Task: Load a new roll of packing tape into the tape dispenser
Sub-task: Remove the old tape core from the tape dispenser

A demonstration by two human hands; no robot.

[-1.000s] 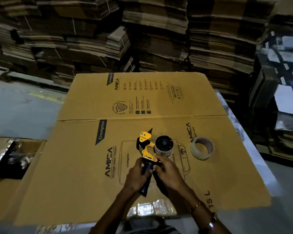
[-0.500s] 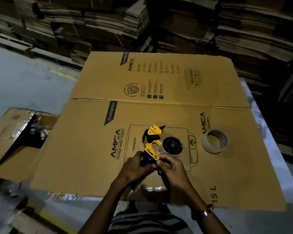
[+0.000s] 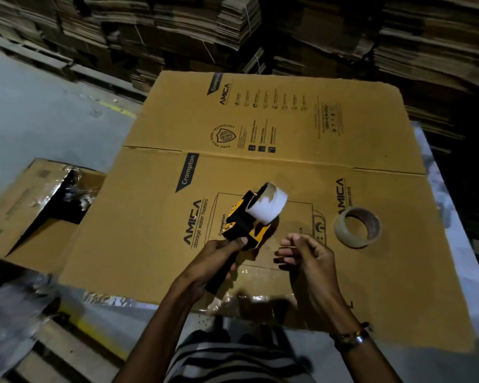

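My left hand (image 3: 215, 261) grips the black handle of the yellow and black tape dispenser (image 3: 245, 226), held tilted above the flattened cardboard sheet (image 3: 288, 134). An almost bare white and brown core (image 3: 268, 205) sits on the dispenser's spool, pointing up and right. My right hand (image 3: 304, 252) hovers just right of the dispenser with fingers loosely curled and nothing in it. A new roll of clear packing tape (image 3: 357, 226) lies flat on the cardboard, to the right of both hands.
An open carton (image 3: 39, 205) with shiny plastic inside stands at the left. Stacks of flattened cartons (image 3: 233, 31) fill the background. The cardboard sheet rests on a white table (image 3: 454, 217) whose edge shows at the right. Grey floor lies to the left.
My left hand has lifted and turned the dispenser so the spool's core faces up and right. My right hand has let go of it and drawn back to the right.
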